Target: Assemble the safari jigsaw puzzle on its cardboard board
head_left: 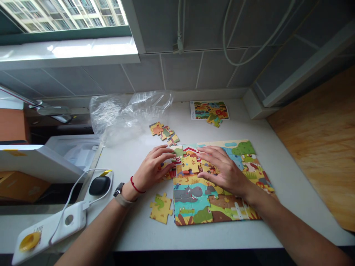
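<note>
Around one yellow puzzle piece (190, 163), both hands (151, 166) (229, 170) curve inward.

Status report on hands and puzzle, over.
Left hand, right hand open at puzzle. Yellow piece between them. Green-animal piece left of puzzle, clear of hands.

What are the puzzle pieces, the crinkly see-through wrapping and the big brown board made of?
Puzzle pieces: probably stiff cardboard, printed on top; they're flat with colourful pictures.
See-through wrapping: likely thin, shiny plastic; it's clear and crumpled, with glints.
Brown board: smooth, maybe wood, with streaky grain, though it could be a print.
</note>
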